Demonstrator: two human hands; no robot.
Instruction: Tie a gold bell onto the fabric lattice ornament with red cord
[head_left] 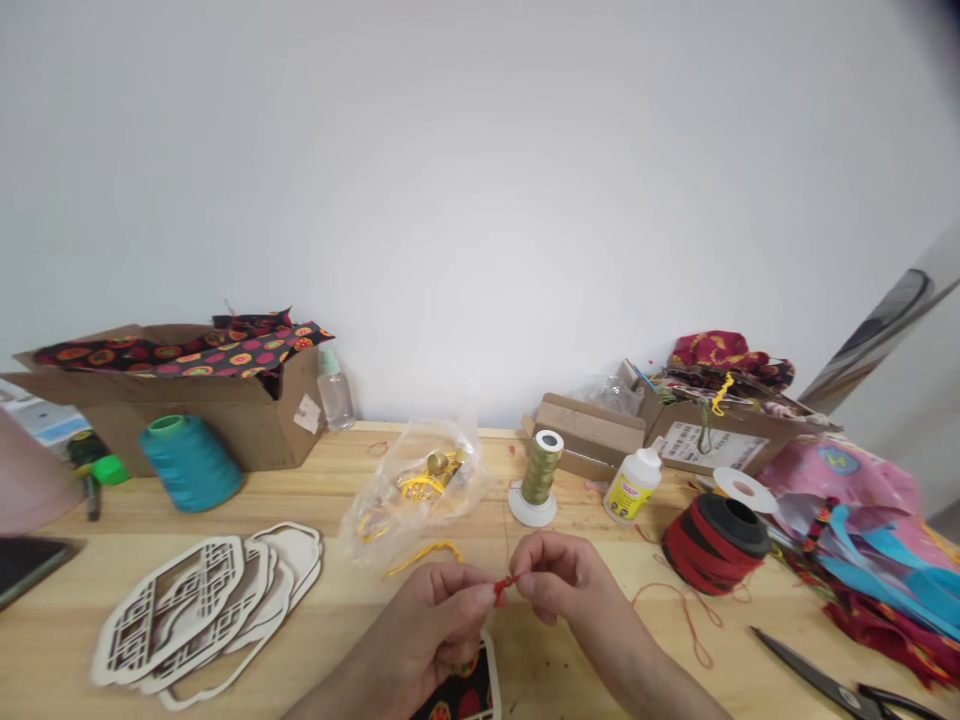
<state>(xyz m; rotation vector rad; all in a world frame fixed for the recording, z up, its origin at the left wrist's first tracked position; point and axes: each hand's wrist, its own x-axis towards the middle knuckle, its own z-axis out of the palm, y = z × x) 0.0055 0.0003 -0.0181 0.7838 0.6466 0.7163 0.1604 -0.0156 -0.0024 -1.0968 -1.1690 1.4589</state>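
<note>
The left hand (444,612) and the right hand (564,582) both pinch a small knotted piece of thin red cord (500,590) between thumb and forefinger, above the pale wooden tabletop (581,655). Below the left hand shows a partly hidden black fabric panel with red round motifs (457,697); a tall olive-green thread spool (541,475) stands beyond both hands

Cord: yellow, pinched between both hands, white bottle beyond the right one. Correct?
Colour's off: the head view shows the cord is red. It is pinched between the left hand and right hand, with the white bottle beyond the right one.
</note>
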